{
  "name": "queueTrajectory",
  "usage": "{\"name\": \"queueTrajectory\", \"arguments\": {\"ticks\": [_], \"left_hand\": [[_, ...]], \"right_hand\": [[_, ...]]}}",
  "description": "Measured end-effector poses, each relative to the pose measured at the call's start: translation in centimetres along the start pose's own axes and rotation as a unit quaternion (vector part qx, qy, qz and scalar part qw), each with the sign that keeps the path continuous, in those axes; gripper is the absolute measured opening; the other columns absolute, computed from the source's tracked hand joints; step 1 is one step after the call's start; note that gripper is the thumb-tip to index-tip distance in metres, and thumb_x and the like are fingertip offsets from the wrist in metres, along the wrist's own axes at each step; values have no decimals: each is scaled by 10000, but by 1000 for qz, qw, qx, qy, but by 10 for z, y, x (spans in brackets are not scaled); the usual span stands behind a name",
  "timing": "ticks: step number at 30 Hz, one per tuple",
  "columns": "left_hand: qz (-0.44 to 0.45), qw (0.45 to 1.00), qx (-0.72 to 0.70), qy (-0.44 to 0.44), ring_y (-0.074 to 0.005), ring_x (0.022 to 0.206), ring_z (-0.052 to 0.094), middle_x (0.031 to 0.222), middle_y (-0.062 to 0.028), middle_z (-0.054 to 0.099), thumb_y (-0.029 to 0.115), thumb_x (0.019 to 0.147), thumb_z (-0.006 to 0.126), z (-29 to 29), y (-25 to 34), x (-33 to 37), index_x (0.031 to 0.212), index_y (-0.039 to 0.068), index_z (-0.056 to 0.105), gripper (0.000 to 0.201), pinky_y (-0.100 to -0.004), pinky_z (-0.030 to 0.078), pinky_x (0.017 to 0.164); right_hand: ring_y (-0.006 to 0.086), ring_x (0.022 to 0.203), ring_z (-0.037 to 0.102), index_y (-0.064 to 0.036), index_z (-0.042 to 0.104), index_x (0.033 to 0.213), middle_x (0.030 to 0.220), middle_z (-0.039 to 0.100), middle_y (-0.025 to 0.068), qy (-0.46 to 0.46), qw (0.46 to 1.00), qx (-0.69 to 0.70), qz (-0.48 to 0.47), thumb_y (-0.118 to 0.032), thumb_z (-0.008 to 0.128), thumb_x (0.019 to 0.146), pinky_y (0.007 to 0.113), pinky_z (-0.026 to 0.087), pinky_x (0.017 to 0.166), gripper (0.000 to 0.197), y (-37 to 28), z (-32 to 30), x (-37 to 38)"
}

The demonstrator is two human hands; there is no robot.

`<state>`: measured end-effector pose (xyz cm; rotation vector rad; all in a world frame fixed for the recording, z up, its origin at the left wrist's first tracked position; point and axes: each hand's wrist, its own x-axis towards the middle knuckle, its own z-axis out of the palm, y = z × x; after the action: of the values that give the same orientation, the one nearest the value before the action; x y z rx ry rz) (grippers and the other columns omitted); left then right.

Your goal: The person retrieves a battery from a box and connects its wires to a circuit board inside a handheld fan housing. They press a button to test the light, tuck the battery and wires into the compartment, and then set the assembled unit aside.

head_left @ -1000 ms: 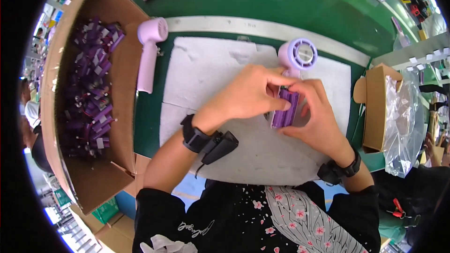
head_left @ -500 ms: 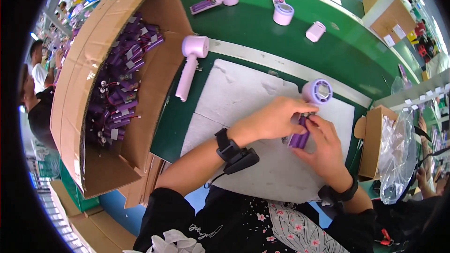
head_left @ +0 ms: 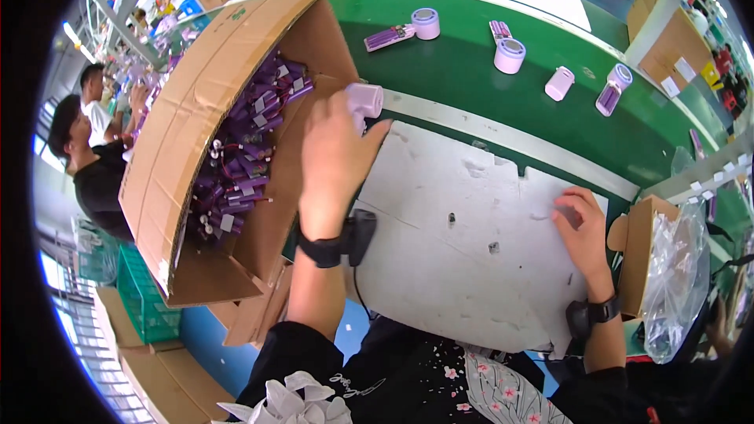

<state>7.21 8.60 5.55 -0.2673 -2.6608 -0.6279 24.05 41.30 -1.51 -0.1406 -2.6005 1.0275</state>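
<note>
My left hand is at the upper left of the white foam mat, its thumb stretched away from the fingers. It covers most of a pale pink handheld fan, whose round head shows beyond the fingers; a grip on it is not visible. My right hand hovers over the mat's right side, fingers loosely curved and apart with nothing between them. On the green belt at the far right lies a fan head with purple cells attached.
A cardboard box at left holds many purple battery packs. Farther along the belt are two more fan heads and a pink shell. A small carton with plastic bags stands at right. Small dark bits dot the mat.
Both hands have come apart. The fan head with purple cells went from my hands to the belt's far right. My left hand moved left to the pink fan; the view shifted.
</note>
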Motion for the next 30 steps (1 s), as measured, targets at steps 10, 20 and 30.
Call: {"name": "queueTrajectory", "arguments": {"ticks": [10,20,30], "left_hand": [[-21,998,-48,-24,-450,845,614,808,-263,620,167,907,594,7,-29,-8,916,-25,598,192,-511,487,739],[296,943,-70,-137,-346,827,576,954,-201,571,5,744,601,31,103,-105,956,-36,576,217,-400,541,672],[241,884,-287,-281,-239,851,662,960,-120,658,91,815,692,19,72,-52,1029,39,648,224,-353,525,731]], "right_hand": [[194,883,600,-9,654,941,1047,613,83,0,997,74,-34,-42,719,798,272,475,759,160,5,8,-1],[285,1188,537,-24,432,1409,1375,499,177,89,946,310,25,-27,695,828,321,437,978,638,-9,21,-12],[297,1334,436,-12,343,1472,1468,415,183,-30,992,123,-24,-34,682,847,379,346,1114,712,-9,14,-10]]}}
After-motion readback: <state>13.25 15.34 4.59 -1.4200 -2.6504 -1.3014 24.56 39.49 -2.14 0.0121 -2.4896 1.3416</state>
